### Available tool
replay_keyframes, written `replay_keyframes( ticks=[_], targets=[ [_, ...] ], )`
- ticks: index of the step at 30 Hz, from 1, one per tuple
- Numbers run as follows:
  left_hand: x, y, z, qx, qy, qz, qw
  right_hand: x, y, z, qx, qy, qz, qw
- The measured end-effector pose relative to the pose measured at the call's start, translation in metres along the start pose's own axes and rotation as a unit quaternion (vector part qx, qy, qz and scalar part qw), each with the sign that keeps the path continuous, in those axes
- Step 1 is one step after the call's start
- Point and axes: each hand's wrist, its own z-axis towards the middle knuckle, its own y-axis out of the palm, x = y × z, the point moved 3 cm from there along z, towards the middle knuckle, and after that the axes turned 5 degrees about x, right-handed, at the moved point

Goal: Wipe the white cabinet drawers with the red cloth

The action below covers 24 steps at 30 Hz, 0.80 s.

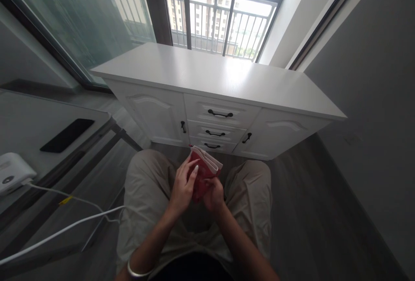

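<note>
A folded red cloth (pixel 201 176) with a pale pinkish band along its top edge is held between my two hands, above my lap. My left hand (pixel 183 182) grips its left side, with the fingers lying over the front. At the lower right, my right hand (pixel 214 192) is closed on the cloth, its fingertips partly hidden. The pale band (pixel 207 160) shows several folded layers. Just beyond the cloth stands the white cabinet (pixel 155 99), with dark handles on its drawers and doors.
On the left, a table (pixel 22 116) carries a black phone (pixel 67 135) and a white device (pixel 14 172). A white cable (pixel 65 231) runs across the lower left toward my leg. Behind the cabinet is a window (pixel 210 17); a grey wall (pixel 366 99) rises on the right.
</note>
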Motion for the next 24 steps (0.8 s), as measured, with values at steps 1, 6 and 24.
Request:
replay_keyframes(
  ticks=[1,6,24],
  targets=[
    [-0.001,0.002,-0.001,0.009,0.037,0.061,0.997,0.002,0.003,-0.002,0.002,0.029,0.029,0.999],
    [-0.008,0.018,-0.004,-0.017,0.121,0.243,0.962,0.001,0.019,-0.019,-0.042,0.058,0.086,0.994],
    [-0.014,0.051,-0.017,-0.069,0.215,0.334,0.915,0.008,0.015,-0.027,-0.051,0.082,0.045,0.994]
  ],
)
